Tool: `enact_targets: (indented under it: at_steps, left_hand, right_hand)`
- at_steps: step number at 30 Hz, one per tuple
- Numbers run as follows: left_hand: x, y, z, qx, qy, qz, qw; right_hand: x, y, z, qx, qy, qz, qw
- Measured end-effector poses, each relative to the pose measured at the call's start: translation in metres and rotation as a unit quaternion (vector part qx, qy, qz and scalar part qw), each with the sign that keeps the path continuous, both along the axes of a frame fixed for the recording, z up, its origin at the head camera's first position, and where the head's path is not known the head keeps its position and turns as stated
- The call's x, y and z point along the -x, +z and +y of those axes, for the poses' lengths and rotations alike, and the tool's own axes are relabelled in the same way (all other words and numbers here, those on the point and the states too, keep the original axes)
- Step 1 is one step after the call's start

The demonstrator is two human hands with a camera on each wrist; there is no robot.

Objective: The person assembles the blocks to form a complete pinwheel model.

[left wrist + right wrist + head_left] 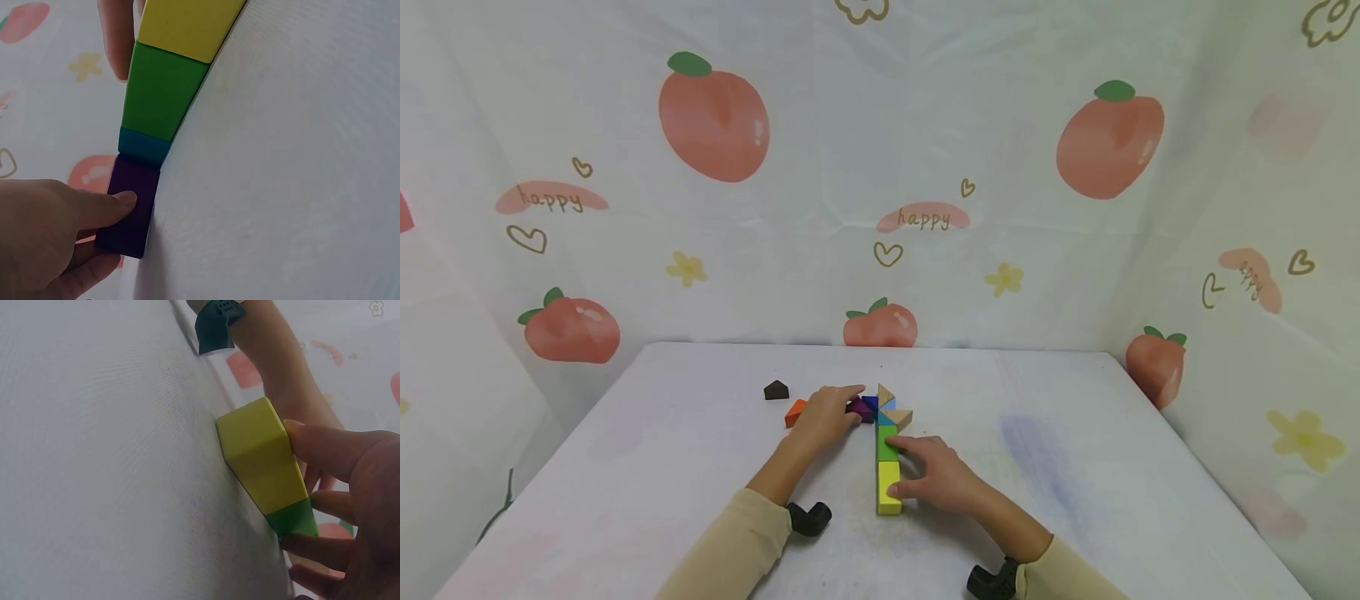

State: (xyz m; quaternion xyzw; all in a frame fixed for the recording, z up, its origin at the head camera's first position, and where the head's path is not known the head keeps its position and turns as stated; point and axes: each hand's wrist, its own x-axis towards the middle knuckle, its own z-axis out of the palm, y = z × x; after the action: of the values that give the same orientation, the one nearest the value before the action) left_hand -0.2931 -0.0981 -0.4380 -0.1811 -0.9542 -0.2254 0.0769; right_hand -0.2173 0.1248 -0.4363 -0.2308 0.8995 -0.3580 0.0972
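Observation:
My left hand (826, 421) pinches a purple triangular block (861, 410); in the left wrist view its thumb lies on the purple face (127, 215) with fingers behind. A blue block (870, 402) sits just beyond. My right hand (943, 477) touches the row from the right: its thumb rests on the yellow block (888, 475), its index finger on the green block (887, 450). The two blocks stand end to end, leading to light-blue pieces (886, 417) and wooden triangles (901, 418) at the row's far end. In the right wrist view, fingers partly hide the green block (294, 517).
An orange block (794, 412) lies left of my left hand, and a dark brown block (777, 390) farther back. All stand on a white table (700, 467) with a printed curtain (820, 167) behind. Black wrist devices (809, 518) are on both forearms.

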Motion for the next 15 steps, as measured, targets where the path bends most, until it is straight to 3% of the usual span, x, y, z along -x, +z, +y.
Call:
enact_targets:
  at_steps: [15]
  left_hand:
    - [-0.0011,-0.0004,0.0077,-0.019,0.013,0.001,0.9997]
  right_hand:
    - [-0.0007,0.0006,0.0015,-0.002,0.009,0.009,0.9999]
